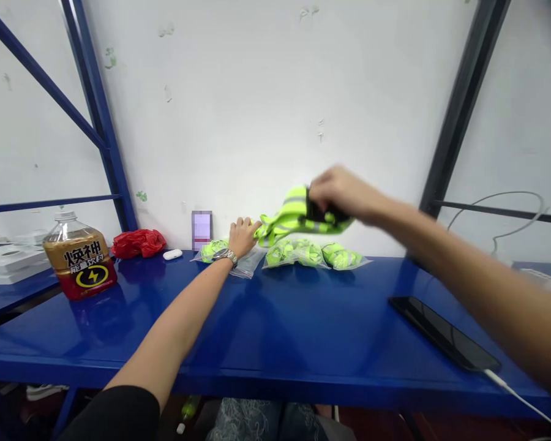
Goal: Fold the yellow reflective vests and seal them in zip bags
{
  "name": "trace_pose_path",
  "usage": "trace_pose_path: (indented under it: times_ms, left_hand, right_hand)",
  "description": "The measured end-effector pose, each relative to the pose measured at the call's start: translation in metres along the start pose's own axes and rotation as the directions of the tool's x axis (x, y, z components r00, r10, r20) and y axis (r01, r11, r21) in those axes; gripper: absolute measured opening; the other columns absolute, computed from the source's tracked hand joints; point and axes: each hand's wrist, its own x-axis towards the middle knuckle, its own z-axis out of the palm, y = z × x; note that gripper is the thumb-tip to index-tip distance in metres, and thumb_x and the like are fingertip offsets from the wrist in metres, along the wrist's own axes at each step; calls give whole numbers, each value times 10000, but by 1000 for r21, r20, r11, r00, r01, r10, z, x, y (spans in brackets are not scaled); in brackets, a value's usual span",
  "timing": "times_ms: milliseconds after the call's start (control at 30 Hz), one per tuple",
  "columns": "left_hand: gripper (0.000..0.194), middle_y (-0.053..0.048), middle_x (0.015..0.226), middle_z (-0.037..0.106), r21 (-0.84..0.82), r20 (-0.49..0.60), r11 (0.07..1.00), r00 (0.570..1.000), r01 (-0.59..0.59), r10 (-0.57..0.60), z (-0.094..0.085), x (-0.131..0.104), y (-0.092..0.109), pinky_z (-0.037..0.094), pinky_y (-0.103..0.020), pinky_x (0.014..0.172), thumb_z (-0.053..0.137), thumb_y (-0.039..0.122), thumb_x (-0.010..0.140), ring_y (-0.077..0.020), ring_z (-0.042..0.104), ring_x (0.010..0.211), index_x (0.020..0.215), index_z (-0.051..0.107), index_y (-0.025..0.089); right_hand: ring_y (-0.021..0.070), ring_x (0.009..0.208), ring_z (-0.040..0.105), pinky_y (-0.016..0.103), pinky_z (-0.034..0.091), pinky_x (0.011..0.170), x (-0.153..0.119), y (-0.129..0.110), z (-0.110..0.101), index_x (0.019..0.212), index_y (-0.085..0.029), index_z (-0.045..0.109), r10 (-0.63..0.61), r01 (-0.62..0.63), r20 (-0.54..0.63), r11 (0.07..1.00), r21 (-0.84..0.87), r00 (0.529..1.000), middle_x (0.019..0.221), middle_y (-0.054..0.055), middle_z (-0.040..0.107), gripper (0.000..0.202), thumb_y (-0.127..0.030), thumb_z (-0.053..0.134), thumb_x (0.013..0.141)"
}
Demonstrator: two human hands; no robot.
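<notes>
A neon yellow-green fabric piece with grey stripes and a black part (287,215) stretches above the blue table between my hands. My right hand (337,193), slightly blurred, is closed on its black part, raised higher. At the other end, my left hand (243,237), with a metal watch on the wrist, grips the fabric near the table's back edge. Under my left hand lies a clear plastic bag (248,264). Clear bags of similar neon fabric (298,252) rest against the wall to its right, and another neon bundle (211,250) sits to its left.
On the blue table (275,331) are a large drink bottle (81,257) and a red plastic bag (139,243) at left, a small white case (172,254), a phone leaning on the wall (202,229), and a black phone (445,334) with a white cable at right.
</notes>
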Motion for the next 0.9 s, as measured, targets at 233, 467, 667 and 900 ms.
trace_pose_path:
  times_ms: [233, 467, 667, 900]
  left_hand:
    - [357, -141, 1201, 503, 539, 192, 826, 979, -165, 70, 13, 13, -30, 190, -563, 985, 352, 85, 871, -327, 347, 1195, 1075, 605, 232]
    - [556, -165, 1331, 446, 551, 388, 829, 909, -96, -153, 36, 13, -40, 188, -670, 959, 635, 129, 688, -416, 289, 1256, 1224, 524, 230]
    - [778, -111, 1316, 523, 422, 522, 895, 846, -143, -111, -7, 30, -21, 314, -623, 930, 636, 130, 652, -395, 338, 1245, 1365, 376, 300]
    - [393, -157, 1060, 588, 286, 322, 902, 919, -323, 227, -56, -65, 48, 411, -435, 872, 290, 350, 953, -284, 527, 995, 1193, 519, 139]
  right_hand:
    - [109, 504, 343, 285, 181, 501, -61, 46, 123, 520, -191, 362, 193, -130, 189, 944, -304, 963, 502, -14, 388, 226, -274, 473, 698]
    - [145, 551, 424, 270, 215, 508, -66, 84, 166, 631, -203, 426, 307, -184, 368, 925, -333, 878, 612, 20, 493, 222, -372, 452, 772]
    - [158, 623, 486, 252, 261, 530, -69, 95, 168, 840, -201, 471, 265, -196, 345, 955, -223, 900, 705, 19, 562, 178, -361, 491, 765]
    - [128, 554, 471, 239, 276, 513, -74, 102, 171, 882, -203, 447, 249, -251, 275, 968, -27, 929, 644, -26, 540, 173, -269, 515, 738]
